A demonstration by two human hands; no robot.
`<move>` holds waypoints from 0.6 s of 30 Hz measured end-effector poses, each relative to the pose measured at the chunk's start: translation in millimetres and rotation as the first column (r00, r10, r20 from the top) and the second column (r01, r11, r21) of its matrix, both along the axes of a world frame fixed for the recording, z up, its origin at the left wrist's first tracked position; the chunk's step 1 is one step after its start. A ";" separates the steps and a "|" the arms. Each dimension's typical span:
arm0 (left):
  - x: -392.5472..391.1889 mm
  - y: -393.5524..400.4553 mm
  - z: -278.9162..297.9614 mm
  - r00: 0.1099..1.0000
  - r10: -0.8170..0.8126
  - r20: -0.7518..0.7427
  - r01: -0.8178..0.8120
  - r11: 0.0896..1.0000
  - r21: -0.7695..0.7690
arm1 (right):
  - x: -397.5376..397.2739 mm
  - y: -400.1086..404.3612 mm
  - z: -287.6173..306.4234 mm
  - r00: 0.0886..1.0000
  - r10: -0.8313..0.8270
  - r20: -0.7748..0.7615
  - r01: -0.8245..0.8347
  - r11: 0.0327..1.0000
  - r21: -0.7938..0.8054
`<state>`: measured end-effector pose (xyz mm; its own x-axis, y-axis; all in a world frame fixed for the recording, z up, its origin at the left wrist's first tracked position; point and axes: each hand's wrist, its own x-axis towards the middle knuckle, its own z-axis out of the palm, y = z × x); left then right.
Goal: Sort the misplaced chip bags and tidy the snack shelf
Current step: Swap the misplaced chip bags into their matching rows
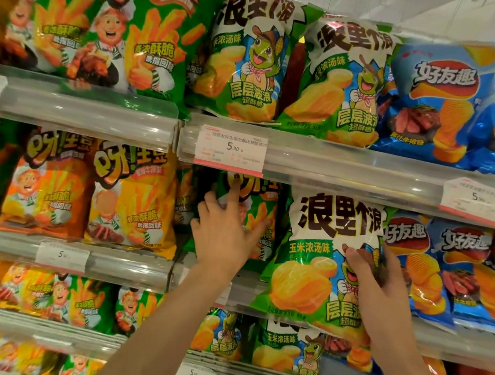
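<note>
Standing beside the second shelf, the person works with both arms raised. Furthest left on that tier sit an orange fries bag (47,186) and a yellow fries bag (135,199), upright and not touched by either hand. Next along, the left hand (223,235) lies spread against a green fries bag (248,216) set back in a dark gap; its fingers are nearly straight, the index reaching up toward the price tag (231,149) on the shelf rail (353,177) above, and it presses rather than grips. My worry here is that a flat push could tip that bag backwards or sideways into the gap, since nothing holds its top.

To the right, the corn-soup wave bag (321,262) hangs forward off the shelf edge, its lower end below the lip. The right hand (376,286) curls round its right side, thumb on the front, fingers behind, and seems also to pinch the edge of a blue bag; I cannot tell for certain. Held by one side only, the slick bag could slip, or drag the blue steak bags (452,269) just beside it off the shelf.
</note>
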<state>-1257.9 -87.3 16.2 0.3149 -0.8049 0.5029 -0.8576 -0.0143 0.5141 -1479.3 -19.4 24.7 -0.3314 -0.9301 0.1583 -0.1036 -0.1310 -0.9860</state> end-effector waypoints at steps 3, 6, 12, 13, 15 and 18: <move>3.8 3.9 1.5 1.000 0.024 0.019 -0.023 0.999 -0.030 | -0.2 -1.2 0.6 1.000 0.008 -0.023 -0.008 1.000 -0.012; 8.3 9.5 3.5 0.998 0.046 0.038 -0.045 0.998 -0.032 | -1.4 -2.8 -0.8 1.000 0.011 -0.029 -0.011 1.000 -0.010; 16.7 25.6 10.3 0.992 0.077 0.098 -0.073 0.997 -0.041 | -6.1 -5.7 -2.0 1.000 0.012 -0.027 -0.012 1.000 0.016; 18.3 28.6 11.3 0.991 0.079 0.109 -0.075 0.996 -0.042 | -7.1 -6.5 -2.4 1.000 0.015 -0.026 -0.014 1.000 0.022; 20.7 33.7 11.0 0.987 0.084 0.134 -0.077 0.995 -0.057 | -8.5 -7.0 -2.6 0.999 0.028 -0.023 -0.027 0.999 0.037; 20.9 38.8 11.5 0.984 0.085 0.156 -0.074 0.994 -0.077 | -9.9 -8.8 -2.4 0.999 0.041 -0.003 -0.041 0.998 0.047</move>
<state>-1237.0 -48.5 27.7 0.2881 -0.7411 0.6064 -0.9260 -0.0543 0.3735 -1489.2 -28.1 22.3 -0.2919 -0.9495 0.1155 -0.1030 -0.0888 -0.9907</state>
